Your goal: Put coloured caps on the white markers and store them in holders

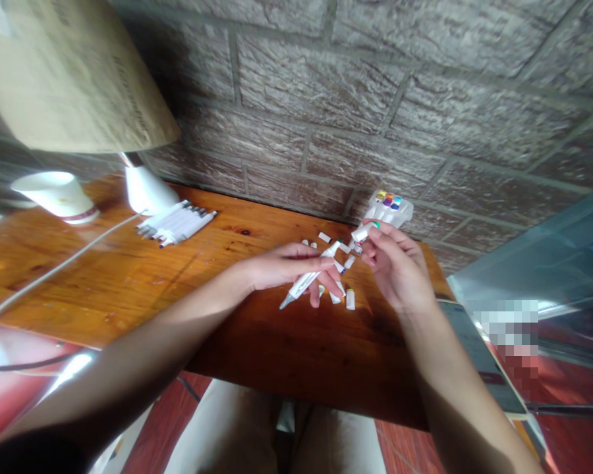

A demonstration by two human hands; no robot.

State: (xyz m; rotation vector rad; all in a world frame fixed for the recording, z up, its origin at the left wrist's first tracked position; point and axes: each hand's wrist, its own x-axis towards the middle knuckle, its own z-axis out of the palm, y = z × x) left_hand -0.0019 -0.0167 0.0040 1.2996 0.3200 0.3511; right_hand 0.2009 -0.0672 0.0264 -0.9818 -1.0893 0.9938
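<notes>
While the left hand [282, 268] grips a marker [305, 284], the right hand [398, 264] pinches a cap [362, 233] nearby, apparently a capping step, calling next for lined-up ends.

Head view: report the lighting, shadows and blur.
Head view: the table is bright at left, dark at near right; head view: lamp and cup look smeared; head view: the pen is clearer, its print unreadable; head view: coarse squares mask a patch at right.
</notes>
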